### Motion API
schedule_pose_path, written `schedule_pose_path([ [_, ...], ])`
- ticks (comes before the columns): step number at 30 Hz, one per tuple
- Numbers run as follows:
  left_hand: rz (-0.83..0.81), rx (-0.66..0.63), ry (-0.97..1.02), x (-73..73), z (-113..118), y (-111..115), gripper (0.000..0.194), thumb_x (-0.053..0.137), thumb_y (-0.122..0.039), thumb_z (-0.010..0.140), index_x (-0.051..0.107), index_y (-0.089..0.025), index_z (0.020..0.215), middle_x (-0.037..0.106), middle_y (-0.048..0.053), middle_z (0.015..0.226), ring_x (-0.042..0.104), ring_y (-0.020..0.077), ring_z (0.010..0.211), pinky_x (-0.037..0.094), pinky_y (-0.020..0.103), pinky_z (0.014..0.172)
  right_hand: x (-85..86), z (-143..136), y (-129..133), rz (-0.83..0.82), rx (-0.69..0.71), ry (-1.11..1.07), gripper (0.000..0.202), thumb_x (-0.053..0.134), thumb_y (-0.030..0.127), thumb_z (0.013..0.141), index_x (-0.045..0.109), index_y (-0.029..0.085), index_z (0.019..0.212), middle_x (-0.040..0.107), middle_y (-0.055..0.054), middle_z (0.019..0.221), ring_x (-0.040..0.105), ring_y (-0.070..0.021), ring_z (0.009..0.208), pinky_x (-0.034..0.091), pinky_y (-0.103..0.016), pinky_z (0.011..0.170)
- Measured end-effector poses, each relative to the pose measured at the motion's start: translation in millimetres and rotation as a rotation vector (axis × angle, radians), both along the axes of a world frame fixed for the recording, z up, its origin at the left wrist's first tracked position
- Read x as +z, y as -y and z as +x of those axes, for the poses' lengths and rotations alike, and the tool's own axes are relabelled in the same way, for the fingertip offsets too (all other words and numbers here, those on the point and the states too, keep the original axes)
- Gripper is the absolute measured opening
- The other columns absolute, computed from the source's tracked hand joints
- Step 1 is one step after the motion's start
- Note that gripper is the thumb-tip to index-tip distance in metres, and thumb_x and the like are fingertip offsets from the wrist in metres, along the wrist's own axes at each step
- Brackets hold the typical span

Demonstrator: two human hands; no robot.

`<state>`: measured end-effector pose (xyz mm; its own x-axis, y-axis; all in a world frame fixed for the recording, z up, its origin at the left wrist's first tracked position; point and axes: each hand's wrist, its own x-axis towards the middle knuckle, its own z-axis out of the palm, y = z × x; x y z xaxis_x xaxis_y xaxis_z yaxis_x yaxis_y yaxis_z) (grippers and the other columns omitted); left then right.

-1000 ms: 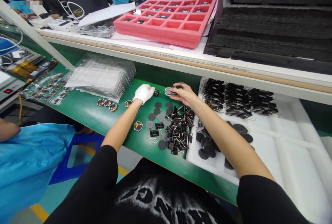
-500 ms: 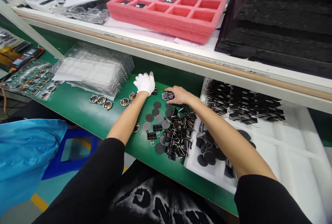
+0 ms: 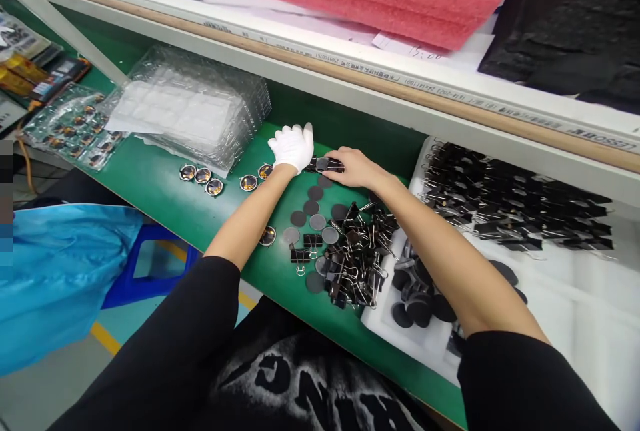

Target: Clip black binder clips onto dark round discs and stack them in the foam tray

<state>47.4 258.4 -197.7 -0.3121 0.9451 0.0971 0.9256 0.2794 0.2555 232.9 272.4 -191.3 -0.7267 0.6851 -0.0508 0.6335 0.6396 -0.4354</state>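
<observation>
My left hand, in a white glove, is at the back of the green bench with its fingers curled round a black binder clip, which shows only at the glove's edge. My bare right hand pinches another binder clip close beside it. Between the two hands a small round grey disc sits against the clips; whether they clamp it is not clear. Below lie loose dark discs and a heap of binder clips. Several round parts with amber centres rest left of my forearm.
A white foam tray on the right holds rows of clipped pieces and thick black discs. Clear plastic trays are stacked at the left back. Overhead, a shelf edge carries a red foam tray. A blue stool stands below.
My right hand has brought its clip and disc left, up against my left hand, so the gap between them has closed. The camera view has tilted down slightly.
</observation>
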Motion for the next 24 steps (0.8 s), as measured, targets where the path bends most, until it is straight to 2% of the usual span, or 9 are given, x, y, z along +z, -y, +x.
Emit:
schedule_pose_path([
  [4,0.007,-0.041,-0.010,-0.7,-1,1,0.052,0.025,-0.038,0.104,0.054,-0.024,0.144,0.059,0.021,0.131,0.051,0.0407,0.118,0.035,0.056,0.095,0.7,-5,-1,0.001,0.050,0.006,0.045,0.061,0.041,0.093,0.066,0.018,0.131,0.064,-0.014,0.111,0.063,-0.0295,0.098,0.049,-0.042,0.091],
  [11,-0.007,-0.049,0.014,0.2,-1,2,0.053,0.022,-0.038,0.104,0.054,-0.024,0.144,0.060,0.021,0.131,0.053,0.0408,0.118,0.035,0.057,0.095,0.9,-3,-1,-0.070,0.044,-0.018,0.048,0.059,0.039,0.095,0.062,0.016,0.137,0.062,-0.017,0.119,0.061,-0.0323,0.107,0.047,-0.045,0.098],
  [15,-0.023,-0.032,0.070,7.8,0,4,0.052,0.024,-0.041,0.104,0.055,-0.024,0.142,0.061,0.021,0.132,0.053,0.0393,0.123,0.036,0.058,0.099,5.0,-5,4,-0.101,0.029,-0.045,0.050,0.061,0.036,0.095,0.060,0.014,0.139,0.063,-0.018,0.123,0.061,-0.0324,0.113,0.044,-0.045,0.104],
  [17,-0.021,-0.053,0.129,19.3,-1,6,0.050,0.025,-0.040,0.104,0.056,-0.023,0.139,0.062,0.021,0.132,0.055,0.0381,0.124,0.038,0.057,0.100,10.9,-7,7,-0.122,0.016,-0.077,0.049,0.063,0.032,0.094,0.059,0.016,0.140,0.064,-0.017,0.125,0.060,-0.0303,0.117,0.042,-0.044,0.108],
  [20,0.043,-0.163,0.179,48.8,-2,15,0.052,0.016,-0.032,0.106,0.060,-0.020,0.131,0.067,0.019,0.127,0.061,0.0300,0.120,0.046,0.047,0.098,28.9,-4,12,-0.160,-0.025,-0.152,0.041,0.060,0.030,0.097,0.061,0.018,0.136,0.065,-0.014,0.130,0.059,-0.0267,0.122,0.042,-0.042,0.110],
  [22,0.116,-0.273,0.182,72.0,-2,28,0.060,0.006,-0.026,0.106,0.063,-0.018,0.123,0.070,0.016,0.122,0.064,0.0226,0.116,0.049,0.037,0.096,46.8,4,17,-0.209,-0.050,-0.207,0.033,0.053,0.036,0.101,0.065,0.018,0.126,0.069,-0.013,0.126,0.064,-0.0238,0.114,0.049,-0.039,0.102],
  [24,0.183,-0.412,0.167,91.0,1,49,0.056,0.010,-0.028,0.106,0.065,-0.018,0.114,0.072,0.013,0.115,0.067,0.0193,0.109,0.051,0.033,0.093,66.1,16,28,-0.287,-0.053,-0.251,0.041,0.039,0.046,0.106,0.068,0.017,0.112,0.075,-0.012,0.112,0.070,-0.0208,0.094,0.056,-0.035,0.085],
])
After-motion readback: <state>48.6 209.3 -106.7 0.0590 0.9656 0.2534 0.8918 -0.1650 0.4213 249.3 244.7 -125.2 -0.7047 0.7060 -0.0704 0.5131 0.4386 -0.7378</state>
